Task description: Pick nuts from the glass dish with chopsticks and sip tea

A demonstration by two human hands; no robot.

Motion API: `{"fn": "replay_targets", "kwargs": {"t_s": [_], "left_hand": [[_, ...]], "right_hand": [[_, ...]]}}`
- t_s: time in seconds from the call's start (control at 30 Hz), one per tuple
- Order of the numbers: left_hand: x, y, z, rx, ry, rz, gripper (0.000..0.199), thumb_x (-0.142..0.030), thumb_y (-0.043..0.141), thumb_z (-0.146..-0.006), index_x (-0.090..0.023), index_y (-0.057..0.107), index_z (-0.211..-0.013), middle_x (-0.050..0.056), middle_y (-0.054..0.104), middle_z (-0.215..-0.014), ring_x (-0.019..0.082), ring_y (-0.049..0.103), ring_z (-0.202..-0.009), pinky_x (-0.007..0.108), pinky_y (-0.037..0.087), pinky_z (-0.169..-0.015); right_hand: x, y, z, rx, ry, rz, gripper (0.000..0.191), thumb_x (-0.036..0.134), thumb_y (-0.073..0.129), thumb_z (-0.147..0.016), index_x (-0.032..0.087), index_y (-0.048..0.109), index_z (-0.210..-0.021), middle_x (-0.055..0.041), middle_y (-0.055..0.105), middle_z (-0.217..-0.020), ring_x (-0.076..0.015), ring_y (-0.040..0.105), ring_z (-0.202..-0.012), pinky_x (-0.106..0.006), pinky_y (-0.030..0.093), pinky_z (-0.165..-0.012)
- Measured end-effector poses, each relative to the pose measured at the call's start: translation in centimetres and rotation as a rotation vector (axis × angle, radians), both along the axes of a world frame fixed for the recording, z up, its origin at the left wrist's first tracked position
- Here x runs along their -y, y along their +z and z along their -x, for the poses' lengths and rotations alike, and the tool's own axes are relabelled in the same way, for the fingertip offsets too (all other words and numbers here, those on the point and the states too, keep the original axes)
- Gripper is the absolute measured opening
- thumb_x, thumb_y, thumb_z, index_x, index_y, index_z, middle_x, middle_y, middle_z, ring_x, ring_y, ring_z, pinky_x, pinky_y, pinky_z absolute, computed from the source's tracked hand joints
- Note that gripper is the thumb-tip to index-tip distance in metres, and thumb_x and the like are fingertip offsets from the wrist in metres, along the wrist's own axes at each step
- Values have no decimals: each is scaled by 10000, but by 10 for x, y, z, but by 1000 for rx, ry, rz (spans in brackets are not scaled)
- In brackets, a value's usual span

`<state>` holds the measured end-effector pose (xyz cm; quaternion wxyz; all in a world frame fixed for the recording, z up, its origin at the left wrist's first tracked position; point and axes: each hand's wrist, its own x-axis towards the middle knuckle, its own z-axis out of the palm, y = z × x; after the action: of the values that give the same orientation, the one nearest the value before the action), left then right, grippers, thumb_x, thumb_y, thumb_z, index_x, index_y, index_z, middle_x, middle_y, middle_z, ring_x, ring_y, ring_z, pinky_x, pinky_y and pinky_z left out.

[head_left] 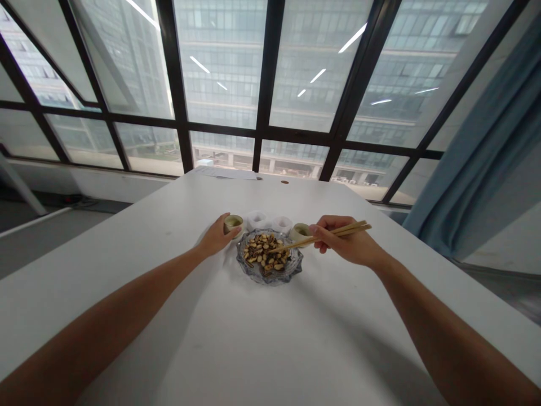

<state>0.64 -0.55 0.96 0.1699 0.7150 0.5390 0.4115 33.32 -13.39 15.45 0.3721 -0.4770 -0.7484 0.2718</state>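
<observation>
My right hand (pixel 344 239) grips a pair of wooden chopsticks (pixel 310 239), whose tips reach into a heap of mixed seeds and nuts (pixel 265 251). The heap lies in a clear glass plate with a wavy rim (pixel 270 277). At the plate's left, my left hand (pixel 217 235) is closed around a small yellow-green cup (pixel 234 222). A similar greenish cup (pixel 301 232) stands behind the chopsticks, close to my right hand. Between the two cups are two small white cups, a left one (pixel 256 219) and a right one (pixel 282 224). What the cups contain is too small to make out.
Everything stands on a long white table (pixel 262 338). At its far end lie white paper (pixel 230 173) and a small brown round thing (pixel 284 182). Dark-framed windows (pixel 262 73) rise beyond it. A blue curtain (pixel 473 152) hangs on the right.
</observation>
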Motion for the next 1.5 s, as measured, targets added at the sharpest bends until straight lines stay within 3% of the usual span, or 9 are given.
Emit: {"fn": "replay_targets", "kwargs": {"t_s": [0.17,0.47,0.57,0.73,0.97,1.2,1.5], "left_hand": [[1,1,-1,9,-3,3,751,-597,618,-831,-155,471,-1419,151,652,-1322,303,628,-1206,451,472,-1070],[1,1,0,-6,-1,12,773,-611,604,-832,-140,458,-1427,168,630,-1351,306,630,-1204,442,476,-1064],[0,-1,0,-6,0,15,788,-623,591,-836,-129,449,-1433,176,623,-1360,311,618,-1222,448,466,-1074],[-1,-2,0,-2,-2,4,778,-624,596,-833,-139,454,-1424,170,632,-1348,303,624,-1210,454,465,-1071],[0,-1,2,-5,-1,19,792,-620,600,-832,-127,450,-1433,171,640,-1334,302,632,-1195,448,478,-1056],[-2,-4,2,6,5,-12,769,-620,608,-828,-147,467,-1418,156,647,-1334,287,634,-1190,441,477,-1058],[-5,-7,4,11,0,-21,761,-617,614,-820,-151,480,-1407,157,645,-1330,295,635,-1192,445,475,-1061]], "right_hand": [[7,4,3,10,197,256,475,635,767,-744,188,649,-635,-41,703,-586,-147,654,-498,-238,533,-457],[-4,-5,0,34,46,43,530,692,695,-784,177,649,-665,-42,678,-573,-124,611,-489,-215,463,-429],[-1,-2,-1,13,71,93,538,697,698,-783,175,639,-667,-52,691,-597,-129,625,-501,-221,474,-438],[4,-2,5,11,232,280,510,673,715,-785,184,616,-681,-37,695,-624,-132,643,-523,-243,535,-490],[-3,1,-10,42,55,81,526,682,705,-791,174,639,-668,-56,697,-597,-127,619,-500,-220,464,-436],[2,7,-12,59,118,181,522,681,728,-764,183,632,-639,-51,686,-562,-149,635,-479,-246,495,-448],[-5,1,-8,9,-78,-105,578,741,653,-789,173,652,-687,-81,716,-617,-137,610,-455,-237,432,-403]]}}
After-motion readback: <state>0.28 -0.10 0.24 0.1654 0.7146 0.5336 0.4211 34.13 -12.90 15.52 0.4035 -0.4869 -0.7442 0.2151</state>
